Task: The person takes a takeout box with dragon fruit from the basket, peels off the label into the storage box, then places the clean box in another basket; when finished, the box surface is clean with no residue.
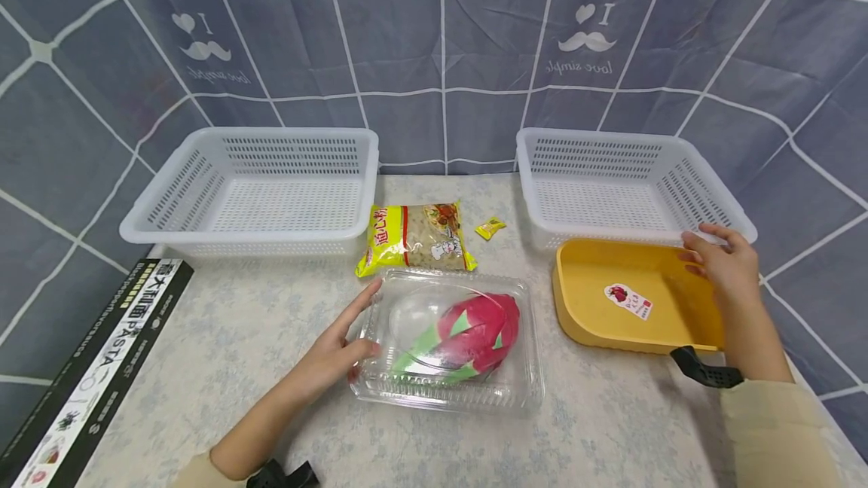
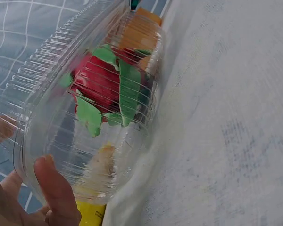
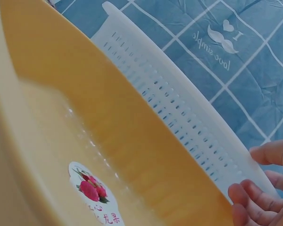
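A clear plastic clamshell box [image 1: 407,300] lies on the table with a dragon fruit model [image 1: 483,330], pink with green scales, inside. My left hand [image 1: 335,356] grips its left end; in the left wrist view the thumb [image 2: 56,188] lies along the near wall. A yellow plastic tray [image 1: 576,326], with a dragon fruit sticker [image 1: 628,301] on its floor, stands to the right. Over its far right corner is my right hand [image 1: 728,266], fingers loosely bent by the rim of the right white basket [image 3: 167,101]. Nothing is visibly pinched there.
A left white basket [image 1: 251,239] stands at the back left. Between the baskets lie a yellow noodle packet [image 1: 423,239] and a small yellow candy [image 1: 490,228]. A long black pasta box [image 1: 102,360] is at the left edge. A blue checked cloth [image 1: 407,36] hangs behind.
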